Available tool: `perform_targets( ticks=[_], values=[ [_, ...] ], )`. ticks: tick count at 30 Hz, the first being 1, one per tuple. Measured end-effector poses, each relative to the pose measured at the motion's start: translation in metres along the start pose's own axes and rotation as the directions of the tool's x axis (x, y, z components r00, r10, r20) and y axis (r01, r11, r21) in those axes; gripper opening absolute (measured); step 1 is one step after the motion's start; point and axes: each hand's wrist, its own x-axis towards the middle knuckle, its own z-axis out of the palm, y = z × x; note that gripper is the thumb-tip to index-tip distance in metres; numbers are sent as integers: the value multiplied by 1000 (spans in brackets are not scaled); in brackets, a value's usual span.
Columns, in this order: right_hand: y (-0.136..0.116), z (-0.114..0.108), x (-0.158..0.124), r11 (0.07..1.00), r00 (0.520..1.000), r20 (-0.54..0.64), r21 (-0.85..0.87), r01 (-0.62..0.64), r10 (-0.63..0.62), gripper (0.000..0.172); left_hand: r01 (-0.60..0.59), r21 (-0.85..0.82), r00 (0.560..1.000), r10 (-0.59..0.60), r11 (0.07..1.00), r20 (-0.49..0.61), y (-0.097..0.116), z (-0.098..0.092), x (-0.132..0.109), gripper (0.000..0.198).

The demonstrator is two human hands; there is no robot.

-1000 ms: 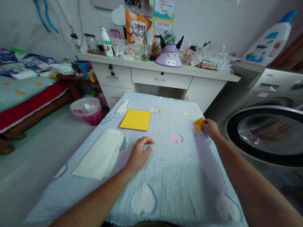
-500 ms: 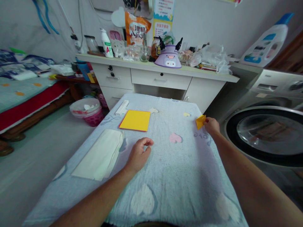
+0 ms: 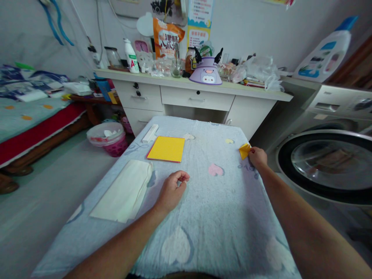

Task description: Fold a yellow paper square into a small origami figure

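Observation:
At the table's right edge, my right hand [image 3: 258, 157] pinches a small piece of folded yellow paper [image 3: 244, 151], low over the cloth. My left hand [image 3: 174, 189] rests near the middle with its fingers loosely curled, the thumb a little apart and nothing visible in it. Just beyond it lies a square stack of yellow paper [image 3: 167, 148] with a red edge showing underneath. A folded white sheet [image 3: 123, 192] is spread to the left of my left hand. Behind the stack's left corner lies a narrow white box [image 3: 150, 133].
A pale blue cloth [image 3: 200, 209] with heart shapes covers the table. Beyond it stands a white desk [image 3: 197, 91] crowded with jars, bags and a purple visor [image 3: 206, 71]. A washing machine [image 3: 328, 155] is on the right, a pink bin [image 3: 114, 147] on the floor at left.
My right hand has shifted slightly left and down with the folded yellow paper. My left hand stays almost where it was.

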Motion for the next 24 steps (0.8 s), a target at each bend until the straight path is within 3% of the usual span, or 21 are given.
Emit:
perform_targets(
  ticks=[13, 24],
  values=[
    [2, 0, 7, 996, 998, -33, 62, -58, 61, 32, 12, -7, 999, -12, 1000, 35, -2, 1, 0, 18],
    [-6, -20, -27, 974, 986, -109, 207, -98, 122, 41, -17, 14, 999, 16, 1000, 48, 0, 1, -2, 16]
  ],
)
